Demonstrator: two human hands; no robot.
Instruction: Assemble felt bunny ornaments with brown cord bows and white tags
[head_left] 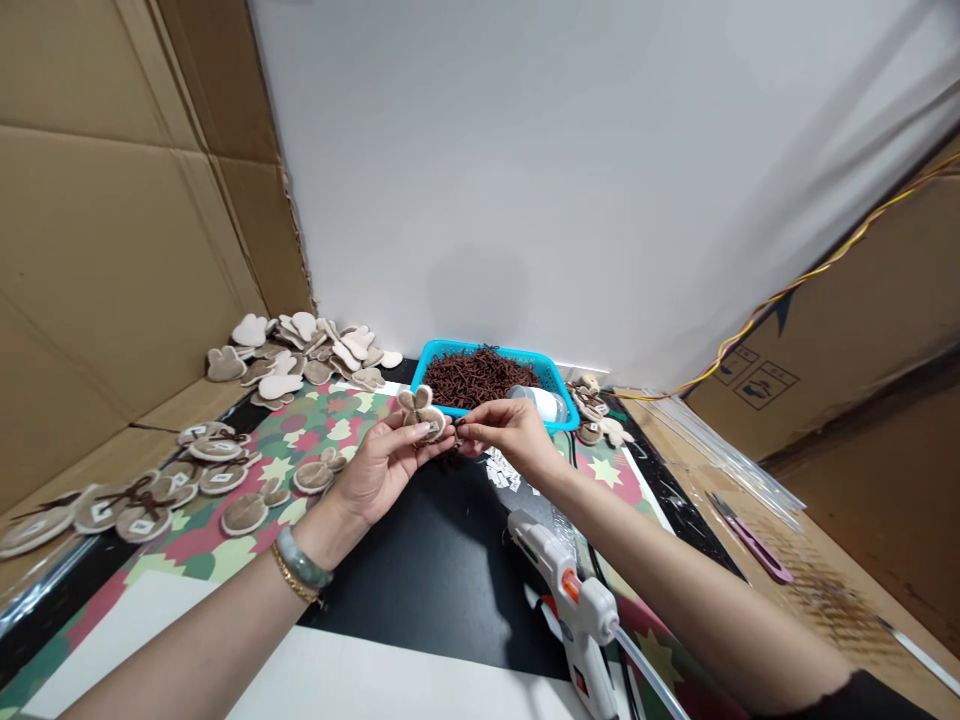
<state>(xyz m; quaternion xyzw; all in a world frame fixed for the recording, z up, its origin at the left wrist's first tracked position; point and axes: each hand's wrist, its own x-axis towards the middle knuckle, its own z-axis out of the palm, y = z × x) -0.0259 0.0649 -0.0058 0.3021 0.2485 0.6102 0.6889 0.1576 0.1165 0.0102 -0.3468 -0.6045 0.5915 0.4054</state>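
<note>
My left hand (pixel 379 465) pinches a small felt bunny head (pixel 421 412), beige with two rounded ears, and holds it up in front of the basket. Close beside it, my right hand (pixel 506 430) has its fingertips pressed together near the bunny's edge. Something small and dark shows at those fingertips, too small to make out. Below the right hand lies a scatter of small white labels (pixel 502 470). A white glue gun (pixel 574 590) with an orange part and a clear glue stick rests by my right forearm.
A blue basket (pixel 556 378) holds many brown bows (pixel 480 377) and a white roll. Felt pieces (pixel 300 350) are heaped back left; labelled bunnies (pixel 142 522) lie front left. Plain bunnies (pixel 245 512) lie on the patterned sheet. A pink utility knife (pixel 757 545) lies right.
</note>
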